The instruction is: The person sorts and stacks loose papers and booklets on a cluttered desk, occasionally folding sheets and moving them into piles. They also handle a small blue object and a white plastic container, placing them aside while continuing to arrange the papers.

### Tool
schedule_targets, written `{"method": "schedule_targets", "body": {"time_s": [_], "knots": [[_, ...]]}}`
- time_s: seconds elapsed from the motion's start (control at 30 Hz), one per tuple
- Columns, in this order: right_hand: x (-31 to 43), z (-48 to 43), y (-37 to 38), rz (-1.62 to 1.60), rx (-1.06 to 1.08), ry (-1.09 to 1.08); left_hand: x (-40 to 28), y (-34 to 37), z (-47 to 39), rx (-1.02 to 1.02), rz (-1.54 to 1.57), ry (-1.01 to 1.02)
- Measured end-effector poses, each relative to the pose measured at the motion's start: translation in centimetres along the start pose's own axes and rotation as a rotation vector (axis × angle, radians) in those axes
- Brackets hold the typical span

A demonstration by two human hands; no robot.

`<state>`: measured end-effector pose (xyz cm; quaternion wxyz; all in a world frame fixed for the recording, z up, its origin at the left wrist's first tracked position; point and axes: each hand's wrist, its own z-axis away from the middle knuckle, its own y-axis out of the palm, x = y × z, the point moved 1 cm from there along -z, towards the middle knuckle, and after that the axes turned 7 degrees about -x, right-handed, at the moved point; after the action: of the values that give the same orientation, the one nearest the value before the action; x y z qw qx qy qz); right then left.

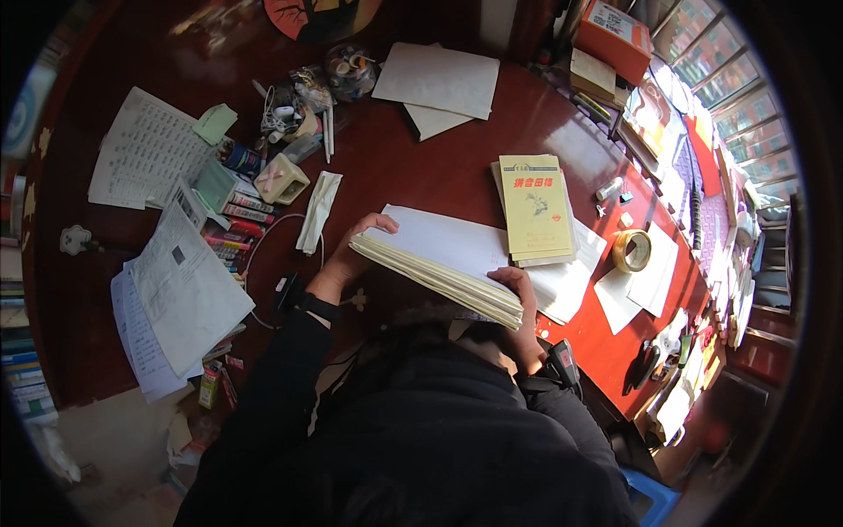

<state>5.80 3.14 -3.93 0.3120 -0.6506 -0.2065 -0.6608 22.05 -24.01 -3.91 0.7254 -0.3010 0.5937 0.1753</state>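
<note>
A thick stack of paper (448, 247), white on top with yellowish edges, is held between my two hands, close to my body. My left hand (355, 247) grips its left end, fingers over the top sheet. At the right end my right hand (519, 296) holds it with fingertips on top; the undersides of both hands are hidden. Just beyond my right hand lie yellow exercise books (537, 211) in a pile, over loose white sheets (570, 283). Farther off on the dark red table (428, 174) are more large sheets of paper (441, 79).
To the left, printed sheets (188, 290) lie over a row of books (247, 211). A folded white tissue (319, 211), a cream holder (282, 179) and a clear jar (350, 69) stand or lie nearby. At right are a tape roll (631, 250) and an orange box (612, 39).
</note>
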Motion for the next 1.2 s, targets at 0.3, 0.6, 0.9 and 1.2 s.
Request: {"method": "schedule_targets", "body": {"time_s": [0.3,0.6,0.9,1.2], "knots": [[4.3,-2.0,-0.3,0.027,-0.126,-0.202,-3.4,-0.5,-1.5,0.007,0.095,0.103],[5.8,0.0,-0.2,0.146,-0.128,-0.375,-3.8,-0.7,0.1,-0.005,0.146,0.129],[2.1,-0.3,-0.1,-0.051,-0.214,-0.127,-2.0,0.4,-0.8,0.03,0.15,0.078],[-1.9,-2.9,-2.0,0.214,0.059,-0.21,-0.4,0.0,-0.8,0.049,0.118,0.022]]}}
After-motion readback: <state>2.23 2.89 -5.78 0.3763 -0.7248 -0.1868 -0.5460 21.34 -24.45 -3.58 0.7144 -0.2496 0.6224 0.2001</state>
